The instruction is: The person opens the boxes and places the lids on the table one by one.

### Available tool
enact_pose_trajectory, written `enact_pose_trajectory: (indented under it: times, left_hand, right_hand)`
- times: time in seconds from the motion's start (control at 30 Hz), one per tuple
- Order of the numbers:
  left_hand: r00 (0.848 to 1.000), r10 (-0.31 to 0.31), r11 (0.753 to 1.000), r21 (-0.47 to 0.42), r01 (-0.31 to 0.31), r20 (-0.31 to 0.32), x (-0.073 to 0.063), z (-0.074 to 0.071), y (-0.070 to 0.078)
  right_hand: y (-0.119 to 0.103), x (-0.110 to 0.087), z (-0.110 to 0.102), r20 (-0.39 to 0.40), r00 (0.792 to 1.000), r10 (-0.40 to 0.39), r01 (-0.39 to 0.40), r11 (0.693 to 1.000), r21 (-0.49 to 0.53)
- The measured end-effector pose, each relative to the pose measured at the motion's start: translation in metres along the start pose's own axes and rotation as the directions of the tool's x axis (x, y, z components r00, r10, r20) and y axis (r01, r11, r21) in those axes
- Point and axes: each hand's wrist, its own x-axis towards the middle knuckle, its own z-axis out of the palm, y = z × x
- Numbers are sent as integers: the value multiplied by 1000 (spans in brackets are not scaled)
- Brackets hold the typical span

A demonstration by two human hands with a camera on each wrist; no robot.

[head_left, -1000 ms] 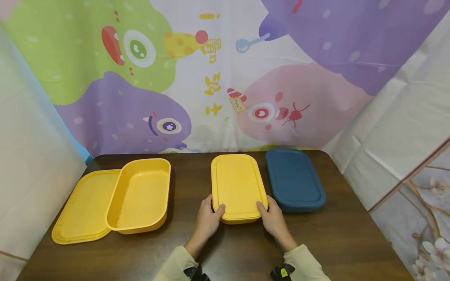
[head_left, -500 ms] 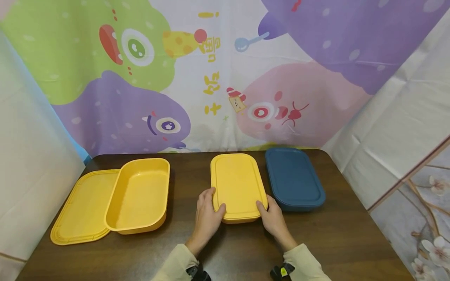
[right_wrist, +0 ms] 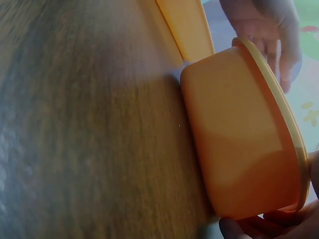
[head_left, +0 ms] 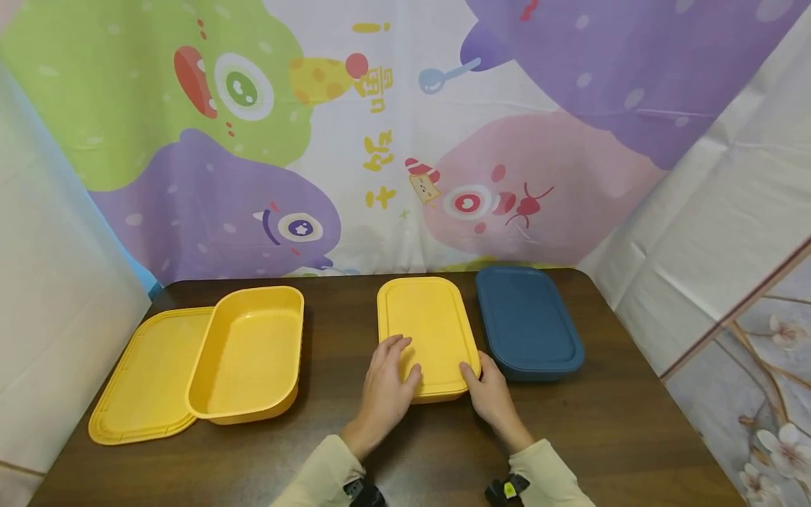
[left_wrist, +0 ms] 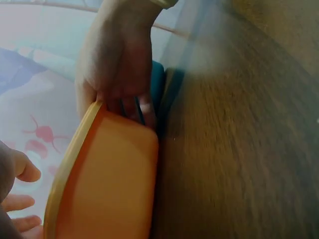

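Note:
A yellow lidded food container (head_left: 437, 317) stands on the table, its lid lying flat over the top. My right hand (head_left: 493, 398) grips its near right corner, thumb on the lid and fingers down the side wall. Over the near left part of the lid is my left hand (head_left: 388, 391), fingers spread and loosely bent, holding nothing. In the left wrist view, the fingers of that hand (left_wrist: 15, 194) show apart from the container's rim. From the right wrist view, the container wall (right_wrist: 239, 134) rises from the table, with right-hand fingers (right_wrist: 284, 226) curled beneath the rim.
Left on the brown table (head_left: 342, 331), an uncovered yellow container (head_left: 253, 359) overlaps a loose yellow lid (head_left: 148, 380). A blue lidded container (head_left: 529, 320) stands close to the right of the middle one. Behind the table hangs a cartoon-printed cloth (head_left: 405, 239).
My left hand has let go of the container's left side and moved up and right over the lid. My right hand keeps its grip at the right corner.

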Motion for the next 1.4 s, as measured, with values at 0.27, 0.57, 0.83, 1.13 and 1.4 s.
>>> enact_pose_trajectory:
  times: [0.27,0.57,0.83,1.13,1.4]
  left_hand:
    - [991,127,992,22,-128,31,-4,9,10]
    - [966,211,970,92,-225,147,-9,16,11]
    - [930,289,912,232,-339,226,-9,20,7]
    - [903,369,864,277,-420,219,-8,23,1]
    - [889,394,848,282,-449,233,-8,22,1]
  right_hand:
    - [-1,1,0,-10,1000,-12,12,1000,-6]
    - [-2,0,1,-22,1000,-8,8,1000,-21]
    - [-3,0,0,-18,1000,1,-1,1000,-21]
    - [-3,-2,2,-37,999,15,-16,1000,-21]
    - [-2,-3,0,-29,999,33,-33,999,6]
